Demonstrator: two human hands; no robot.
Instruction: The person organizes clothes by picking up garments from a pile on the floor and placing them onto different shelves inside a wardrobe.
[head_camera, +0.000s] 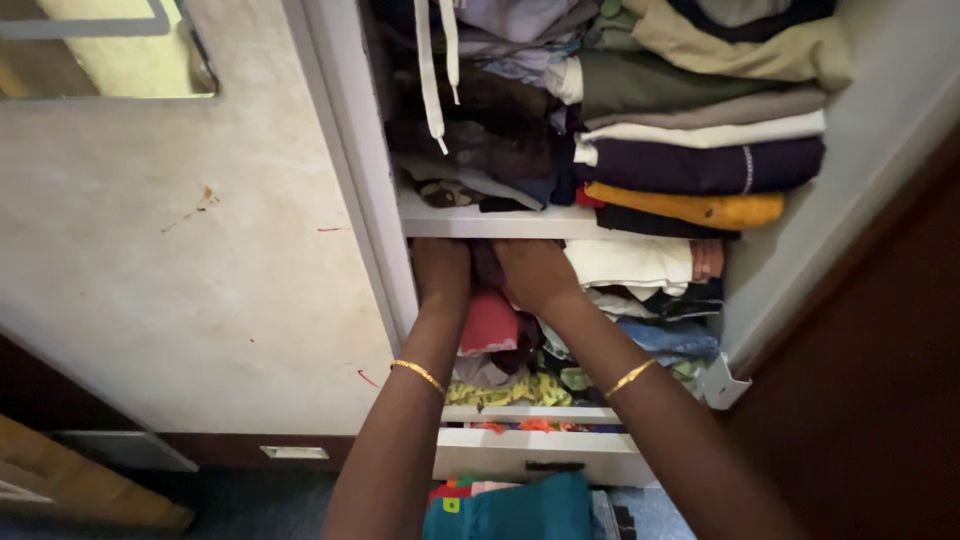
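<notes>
Your left hand (441, 268) and right hand (533, 272) reach side by side into the middle shelf (480, 225) of the open wardrobe, fingers hidden in the dark, so whether they clench is not visible. Just below them, at 6 o'clock, lies a folded red garment (489, 322), soft and crumpled, its long axis running 12 to 6 toward you.

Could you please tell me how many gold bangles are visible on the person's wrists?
2. One gold bangle is on the left wrist, and one gold bangle is on the right wrist, both below the middle shelf. Others could be hidden farther up the arms.
</notes>
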